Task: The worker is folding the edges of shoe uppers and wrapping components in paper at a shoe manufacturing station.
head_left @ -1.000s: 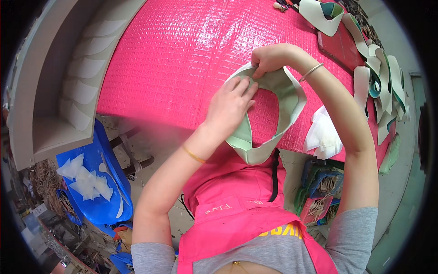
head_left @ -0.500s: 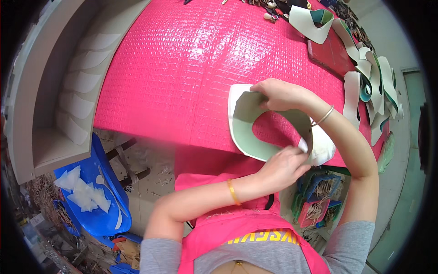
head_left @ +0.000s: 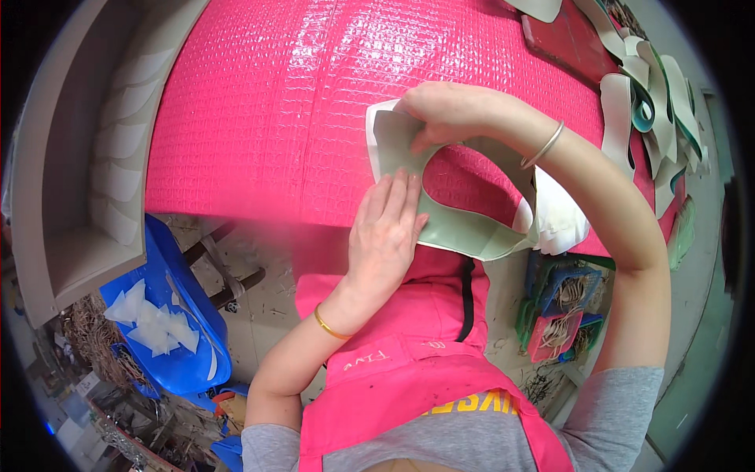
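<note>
A wide curved band of sheet material [head_left: 464, 232], grey-green inside with a white edge, stands looped at the table's front edge, and pink shows through its opening. My right hand [head_left: 448, 114] grips its far left rim, fingers curled down over the inner face. Against the inner face at the near left lies my left hand [head_left: 385, 224], its fingers stretched out and flat. Beside the band's right end is a crumpled white cloth-like bundle [head_left: 560, 214], partly hidden behind my right forearm.
The table has a glossy pink cover [head_left: 236, 118]. Several white-and-green curved bands [head_left: 657, 118] pile up at the right, near a dark red board [head_left: 570, 43]. At left stand a grey shelf unit [head_left: 90, 271] and a blue chair [head_left: 197, 366] with white pieces. Small baskets [head_left: 554, 334] sit below right.
My left hand has moved from the band's right end to its left inner face and flattened there. The view has shifted, and the band's loop looks more open toward me.
</note>
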A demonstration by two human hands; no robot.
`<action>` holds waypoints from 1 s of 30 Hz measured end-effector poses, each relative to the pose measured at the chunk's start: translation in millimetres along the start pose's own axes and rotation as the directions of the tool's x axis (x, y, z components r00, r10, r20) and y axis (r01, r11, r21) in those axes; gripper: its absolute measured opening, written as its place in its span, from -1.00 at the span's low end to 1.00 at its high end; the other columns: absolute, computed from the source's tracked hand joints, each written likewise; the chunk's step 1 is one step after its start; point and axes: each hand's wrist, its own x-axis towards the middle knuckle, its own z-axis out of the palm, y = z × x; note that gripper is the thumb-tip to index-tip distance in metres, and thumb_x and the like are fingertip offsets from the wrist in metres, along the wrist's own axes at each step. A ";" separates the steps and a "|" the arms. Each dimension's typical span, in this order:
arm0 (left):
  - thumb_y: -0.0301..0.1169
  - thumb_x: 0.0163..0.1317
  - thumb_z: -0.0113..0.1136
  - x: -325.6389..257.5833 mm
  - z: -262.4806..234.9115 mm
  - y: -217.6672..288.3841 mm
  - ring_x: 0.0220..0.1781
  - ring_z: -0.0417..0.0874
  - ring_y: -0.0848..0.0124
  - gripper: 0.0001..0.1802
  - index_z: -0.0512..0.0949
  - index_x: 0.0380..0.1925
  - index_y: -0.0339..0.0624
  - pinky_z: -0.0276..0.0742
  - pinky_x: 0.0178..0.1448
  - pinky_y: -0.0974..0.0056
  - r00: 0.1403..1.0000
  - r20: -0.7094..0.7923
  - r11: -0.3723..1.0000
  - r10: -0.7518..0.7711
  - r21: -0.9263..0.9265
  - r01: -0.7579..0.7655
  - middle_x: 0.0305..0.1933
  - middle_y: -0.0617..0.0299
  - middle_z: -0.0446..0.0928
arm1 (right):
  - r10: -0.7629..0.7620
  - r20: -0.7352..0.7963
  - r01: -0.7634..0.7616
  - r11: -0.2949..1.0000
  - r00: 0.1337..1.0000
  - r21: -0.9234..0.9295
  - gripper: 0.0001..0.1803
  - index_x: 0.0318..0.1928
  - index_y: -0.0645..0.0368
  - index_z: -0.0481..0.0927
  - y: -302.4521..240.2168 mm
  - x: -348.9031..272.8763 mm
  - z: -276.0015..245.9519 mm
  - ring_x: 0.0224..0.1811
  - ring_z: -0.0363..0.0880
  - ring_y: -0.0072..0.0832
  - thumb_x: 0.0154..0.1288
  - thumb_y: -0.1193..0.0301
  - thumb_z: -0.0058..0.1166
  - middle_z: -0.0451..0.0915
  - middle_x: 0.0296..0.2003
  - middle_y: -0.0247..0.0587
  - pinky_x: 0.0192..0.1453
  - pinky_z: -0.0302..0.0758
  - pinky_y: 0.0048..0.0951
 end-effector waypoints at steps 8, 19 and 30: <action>-0.47 -0.01 0.12 -1.5 13.9 7.3 0.07 0.34 0.17 -0.50 0.35 0.00 -0.36 0.34 0.10 0.21 0.999 -0.044 0.995 -0.021 0.093 0.025 0.06 0.04 0.32 | -0.172 -0.020 0.160 0.947 0.985 -0.278 -0.70 -0.40 0.33 0.54 -1.3 0.9 5.5 -0.37 0.55 -0.09 -0.15 0.37 0.21 0.54 -0.49 0.05 -0.26 0.47 -0.23; -0.42 -0.05 0.17 24.6 20.9 6.6 -0.11 0.37 0.25 -0.49 0.38 -0.03 -0.31 0.38 -0.06 0.24 0.996 -0.085 0.984 0.000 0.176 0.015 -0.13 0.12 0.34 | -0.121 -0.013 0.114 0.961 0.993 -0.252 -0.74 -0.38 0.25 0.56 11.6 5.1 -2.9 -0.37 0.54 -0.10 -0.12 0.35 0.19 0.54 -0.47 0.01 -0.28 0.47 -0.22; -0.46 -0.04 0.13 40.4 22.5 -1.5 0.01 0.33 0.18 -0.56 0.38 -0.10 -0.40 0.37 0.03 0.23 0.993 -0.110 0.998 0.051 0.047 -0.046 -0.02 0.05 0.31 | -0.037 -0.103 0.019 0.986 0.994 -0.165 -0.71 -0.41 0.32 0.55 19.2 -2.1 0.3 -0.34 0.53 -0.10 -0.18 0.38 0.19 0.53 -0.46 0.06 -0.20 0.45 -0.22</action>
